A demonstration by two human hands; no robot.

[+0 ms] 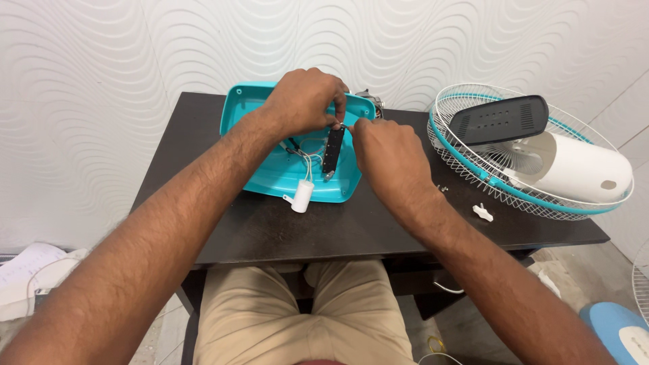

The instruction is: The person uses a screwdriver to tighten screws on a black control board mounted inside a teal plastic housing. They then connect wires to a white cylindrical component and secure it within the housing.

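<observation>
Both forearms are bare and stretch forward from the bottom corners, angling inward so that the two hands meet close together out in front of the seated person. The left hand (302, 101) is the farther one, knuckles up, its wrist bent a little downward and its fingers (338, 108) curled under and pinched together at the tips. The right hand (389, 157) sits nearer, just beside and slightly below the left, back of the hand upward, fingers tucked forward and closed in a fine pinch toward the left hand's fingertips. The fingertips of both hands nearly touch. Below, the knees in beige trousers are slightly apart.
</observation>
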